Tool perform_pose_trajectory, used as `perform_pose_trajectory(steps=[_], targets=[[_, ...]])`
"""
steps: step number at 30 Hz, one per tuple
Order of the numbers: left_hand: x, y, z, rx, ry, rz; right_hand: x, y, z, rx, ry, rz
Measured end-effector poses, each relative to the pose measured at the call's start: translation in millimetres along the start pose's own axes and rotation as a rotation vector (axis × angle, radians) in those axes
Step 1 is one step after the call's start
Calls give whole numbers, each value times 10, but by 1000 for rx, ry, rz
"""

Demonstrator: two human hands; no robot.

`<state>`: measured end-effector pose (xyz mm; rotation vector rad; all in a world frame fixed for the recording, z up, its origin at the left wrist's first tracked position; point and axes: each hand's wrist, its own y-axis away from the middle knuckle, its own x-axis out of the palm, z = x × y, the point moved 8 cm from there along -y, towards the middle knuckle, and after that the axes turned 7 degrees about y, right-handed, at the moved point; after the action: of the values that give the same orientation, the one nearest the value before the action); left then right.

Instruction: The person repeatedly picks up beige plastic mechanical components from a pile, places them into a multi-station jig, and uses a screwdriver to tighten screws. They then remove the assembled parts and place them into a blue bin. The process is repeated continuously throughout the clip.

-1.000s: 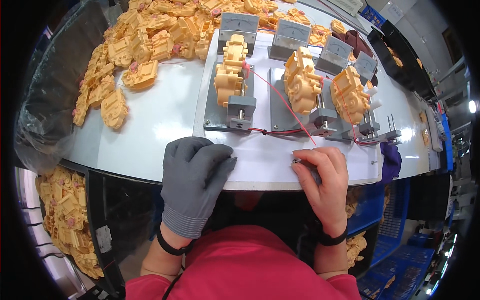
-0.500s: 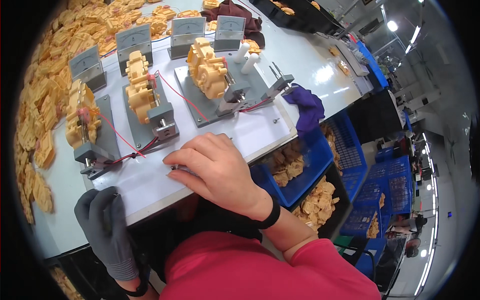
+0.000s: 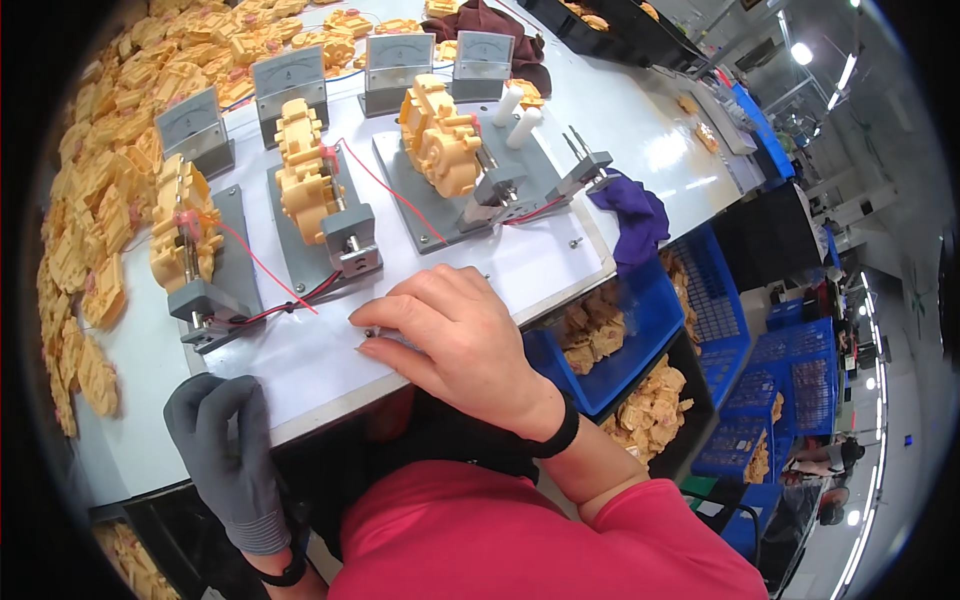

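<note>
White worktop (image 3: pixel 300 370) under bright factory light, blue bins (image 3: pixel 640 330) of yellow parts below its right edge. Along the middle: three grey plates, each carrying a yellow plastic gearbox (image 3: pixel 440 135) clamped in a grey holder, red and black wires (image 3: pixel 270 285) trailing toward the near edge. Behind them, a row of grey meters (image 3: pixel 290 75); at the far left, a heap of loose yellow parts (image 3: pixel 90 200). Purple cloth (image 3: pixel 635 215) draped over the right edge.

Right hand (image 3: pixel 450 335), bare, lying palm down at the near edge, fingers together and curled over a small metal piece (image 3: pixel 372 332), fingertips touching it; grip itself hidden beneath the hand, so cannot tell whether clamped. Left hand (image 3: pixel 225 455), in a grey glove, hanging off the near edge, left of the right hand, fingers loosely bent, holding nothing visible.

Compared with half a second ago: right hand in much the same spot on the worktop; gloved hand lifted a little nearer the edge; view swung slightly, bringing more of the meters in.
</note>
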<state>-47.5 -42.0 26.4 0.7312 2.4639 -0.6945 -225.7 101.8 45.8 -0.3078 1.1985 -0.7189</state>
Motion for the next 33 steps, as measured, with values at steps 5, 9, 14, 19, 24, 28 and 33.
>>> perform_pose_trajectory(steps=[5, 9, 14, 19, 24, 28, 33], targets=[[5, -18, -23, 41, 13, -9, -20, -29, -10, 11, -3, 3], [-29, -9, -63, 72, -27, -27, 11, -28, 9, 7, 16, 46], [-50, -51, -135, 145, -47, -22, -5, -42, 39, 17, 29, 42], [-36, -49, -117, 110, -50, 1, 19, -4, 12, 42, 33, 38], [-57, -58, -129, 151, -51, -50, 23, -20, 30, 29, 18, 44], [-47, -67, -133, 153, -52, -44, 19, -19, 18, 27, 27, 39], [-39, -67, -124, 116, -68, -1, 15, -26, 19, 20, 26, 34]])
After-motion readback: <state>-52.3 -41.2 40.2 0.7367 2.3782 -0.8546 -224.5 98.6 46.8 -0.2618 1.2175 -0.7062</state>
